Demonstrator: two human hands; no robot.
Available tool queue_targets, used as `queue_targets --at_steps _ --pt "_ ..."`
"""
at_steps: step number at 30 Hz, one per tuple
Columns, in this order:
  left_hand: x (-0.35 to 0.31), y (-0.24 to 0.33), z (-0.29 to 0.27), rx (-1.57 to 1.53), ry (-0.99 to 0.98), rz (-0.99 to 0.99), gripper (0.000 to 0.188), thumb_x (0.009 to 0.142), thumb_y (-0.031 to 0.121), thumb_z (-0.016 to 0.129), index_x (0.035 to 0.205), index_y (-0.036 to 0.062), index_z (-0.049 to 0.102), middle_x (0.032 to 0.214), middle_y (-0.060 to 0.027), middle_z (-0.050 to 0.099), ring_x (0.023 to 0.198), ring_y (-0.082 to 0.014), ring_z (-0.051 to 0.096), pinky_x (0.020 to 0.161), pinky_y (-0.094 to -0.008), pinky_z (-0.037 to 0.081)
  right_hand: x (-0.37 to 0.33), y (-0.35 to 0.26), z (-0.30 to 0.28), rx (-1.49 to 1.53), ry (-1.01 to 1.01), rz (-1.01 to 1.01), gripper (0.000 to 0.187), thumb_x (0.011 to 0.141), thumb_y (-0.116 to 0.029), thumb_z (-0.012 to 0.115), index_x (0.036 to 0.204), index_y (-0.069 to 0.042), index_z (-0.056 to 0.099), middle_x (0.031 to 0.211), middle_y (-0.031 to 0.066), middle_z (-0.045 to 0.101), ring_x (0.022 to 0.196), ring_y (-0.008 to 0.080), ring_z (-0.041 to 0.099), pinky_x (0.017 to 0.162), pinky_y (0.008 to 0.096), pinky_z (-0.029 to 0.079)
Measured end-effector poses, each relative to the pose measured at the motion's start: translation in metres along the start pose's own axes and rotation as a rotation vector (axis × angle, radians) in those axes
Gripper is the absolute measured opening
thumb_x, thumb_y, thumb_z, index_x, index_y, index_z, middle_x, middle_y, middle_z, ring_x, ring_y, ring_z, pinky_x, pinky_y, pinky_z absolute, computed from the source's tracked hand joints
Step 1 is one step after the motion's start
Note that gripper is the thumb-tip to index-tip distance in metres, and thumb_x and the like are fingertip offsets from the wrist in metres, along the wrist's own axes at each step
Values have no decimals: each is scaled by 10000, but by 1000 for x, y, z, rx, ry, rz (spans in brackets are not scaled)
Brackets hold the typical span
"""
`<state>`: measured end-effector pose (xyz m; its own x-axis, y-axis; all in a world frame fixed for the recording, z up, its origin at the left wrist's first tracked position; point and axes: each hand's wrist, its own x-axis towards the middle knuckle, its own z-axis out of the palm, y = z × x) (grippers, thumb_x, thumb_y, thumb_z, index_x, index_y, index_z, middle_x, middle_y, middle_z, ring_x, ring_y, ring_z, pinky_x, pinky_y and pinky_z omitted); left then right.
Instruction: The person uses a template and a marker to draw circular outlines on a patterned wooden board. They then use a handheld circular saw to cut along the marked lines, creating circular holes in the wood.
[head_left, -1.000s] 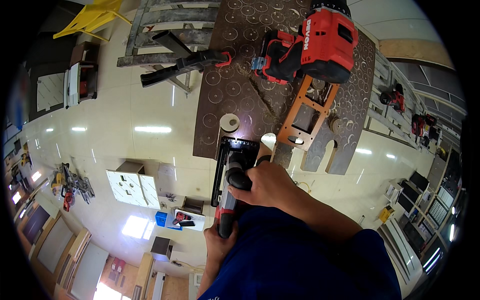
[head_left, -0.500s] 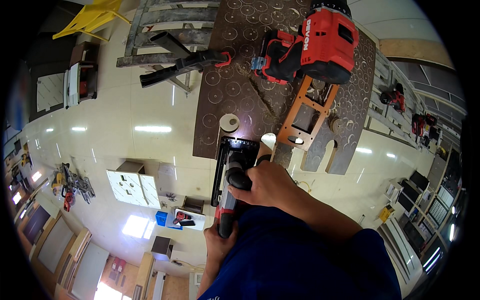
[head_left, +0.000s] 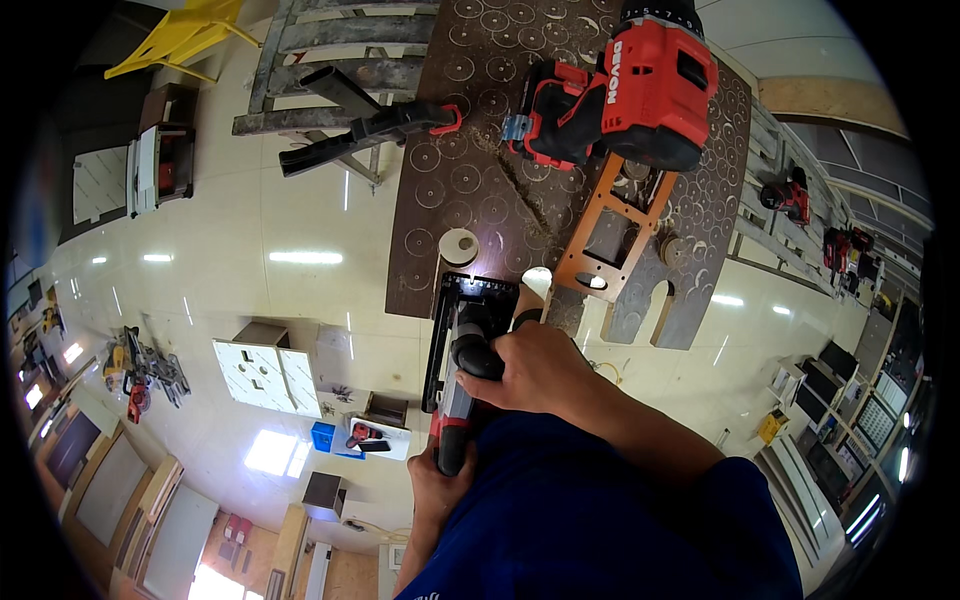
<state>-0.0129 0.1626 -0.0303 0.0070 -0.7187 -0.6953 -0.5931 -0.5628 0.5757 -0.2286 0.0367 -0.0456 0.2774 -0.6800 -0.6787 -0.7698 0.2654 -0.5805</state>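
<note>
Both my hands hold a black, grey and red circular saw (head_left: 462,395) at the near edge of a dark brown board (head_left: 415,270) marked with many rings. My left hand (head_left: 437,490) is wrapped round its rear grip, close to my body. Around the black front handle closes my right hand (head_left: 535,365). The saw's front plate lies over the board's edge, with light shining ahead of it; its blade is hidden. Just beyond the plate lies a pale disc (head_left: 458,247) with a hole. An orange slotted template (head_left: 613,232) rests to the right.
A red cordless drill (head_left: 655,95) stands on the board, partly over the template. A black forked tool (head_left: 370,125) projects from the left edge near a slatted trestle (head_left: 350,35). Notched grey pieces (head_left: 630,315) lie at the right edge. Sawdust (head_left: 525,195) streaks the board.
</note>
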Motion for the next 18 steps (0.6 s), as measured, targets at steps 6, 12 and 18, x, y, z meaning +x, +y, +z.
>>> queue_targets --at_steps 6,12,18 --pt "1 3 0 -13 14 23 242 825 209 780 907 1 688 578 -169 617 502 -276 656 523 -370 500 1 0 -2 -7 -15 8 625 818 -618 667 705 -6 718 609 218 644 632 411 683 644 484 571" --pt "1 2 0 -8 8 11 250 825 215 780 910 -1 688 581 -170 619 509 -278 661 527 -367 504 1 -1 -4 10 -30 24 619 816 -615 671 713 -7 724 615 225 644 639 411 682 649 482 570" --pt "2 5 1 -16 -2 -26 259 827 223 782 919 -1 692 575 -158 614 503 -255 652 526 -361 500 2 3 -1 9 -1 -2 609 815 -600 680 711 -2 722 622 231 642 654 412 678 663 488 559"
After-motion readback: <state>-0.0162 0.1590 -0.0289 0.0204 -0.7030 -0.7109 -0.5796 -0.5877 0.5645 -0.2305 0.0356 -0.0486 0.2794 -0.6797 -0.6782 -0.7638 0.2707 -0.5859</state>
